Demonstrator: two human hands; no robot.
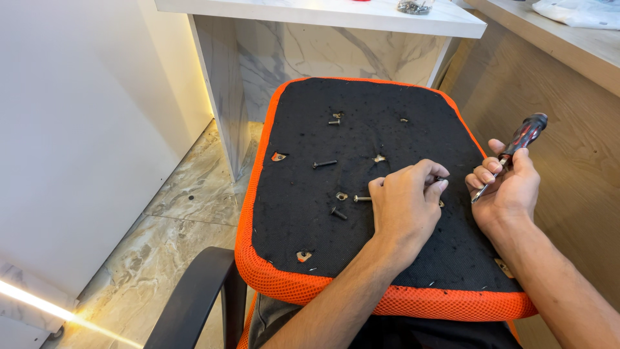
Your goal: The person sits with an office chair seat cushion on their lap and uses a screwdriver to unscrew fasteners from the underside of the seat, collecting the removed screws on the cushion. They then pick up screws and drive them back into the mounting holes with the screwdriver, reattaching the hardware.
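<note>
Pinching a small bolt (pixel 438 179) in your left hand (pixel 403 210) near the seat's (pixel 361 258) right edge, your right hand (pixel 510 187) fingers wrapped around a screwdriver (pixel 516 150); it's light, hard, slippery: grip its head.

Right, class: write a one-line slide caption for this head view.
Left hand pinches a bolt on the upturned orange-edged chair seat; right hand holds a screwdriver.

Seat base (pixel 361 258) is laid before the worktop (pixel 323 13). Loose bolts (pixel 325 163) are scattered on it, left of both hands. Armrest (pixel 194 291) is positioned at lower left.
</note>
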